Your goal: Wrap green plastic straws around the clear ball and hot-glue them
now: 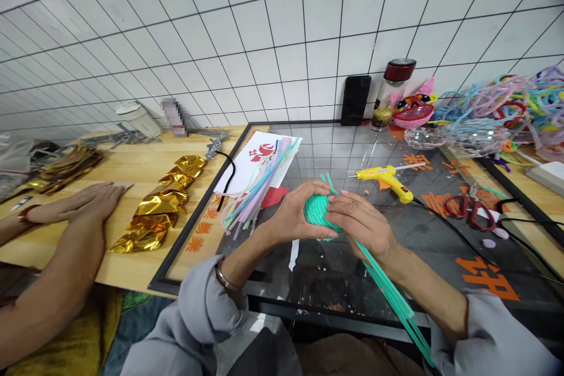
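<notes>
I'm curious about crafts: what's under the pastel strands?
The pastel strands lie partly over a white sheet with red markings, their near ends over the dark tabletop. What they cover is hidden.

Both forearms (249, 254) reach in over the near edge of the desk (326, 282). The left hand (291, 211) cups, thumb (321, 231) below, fingers (314, 187) arched above; the right hand (368, 222) faces it, fingers bent and held together.

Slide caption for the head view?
Left hand and right hand holding a green bundle, yellow glue gun lying beyond on the table.
</notes>
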Motion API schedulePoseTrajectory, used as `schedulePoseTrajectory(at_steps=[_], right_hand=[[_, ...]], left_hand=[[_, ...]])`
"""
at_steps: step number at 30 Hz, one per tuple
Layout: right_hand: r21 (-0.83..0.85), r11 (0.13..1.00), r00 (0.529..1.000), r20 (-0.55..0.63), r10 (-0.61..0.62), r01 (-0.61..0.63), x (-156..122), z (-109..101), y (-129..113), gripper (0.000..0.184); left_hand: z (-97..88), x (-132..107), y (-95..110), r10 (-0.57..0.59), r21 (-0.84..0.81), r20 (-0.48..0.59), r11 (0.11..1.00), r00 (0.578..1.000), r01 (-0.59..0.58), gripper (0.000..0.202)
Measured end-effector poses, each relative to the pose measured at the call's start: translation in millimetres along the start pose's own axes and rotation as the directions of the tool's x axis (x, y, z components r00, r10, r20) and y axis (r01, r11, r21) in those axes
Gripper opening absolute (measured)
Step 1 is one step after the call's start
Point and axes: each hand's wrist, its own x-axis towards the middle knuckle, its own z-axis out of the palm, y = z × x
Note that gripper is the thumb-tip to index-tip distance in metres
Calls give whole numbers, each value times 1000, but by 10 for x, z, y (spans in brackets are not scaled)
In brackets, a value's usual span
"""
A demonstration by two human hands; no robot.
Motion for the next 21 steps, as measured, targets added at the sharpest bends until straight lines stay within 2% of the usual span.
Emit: schedulePoseTrajectory(at_steps=[8, 15, 21], right_hand=[[-6, 1000, 1000, 6, -2, 2, -15, 6, 13, 22], [-3, 1000, 1000, 5, -10, 10, -25, 10, 25, 22], [7, 1000, 1000, 8, -16, 16, -23, 7, 22, 20]], left_hand=[[-19, 0, 34, 11, 99, 24, 995, 1000, -14, 72], [-13, -28, 109, -97, 125, 54, 988, 994, 89, 82], [1, -34, 117, -73, 150, 79, 987, 994, 61, 89]])
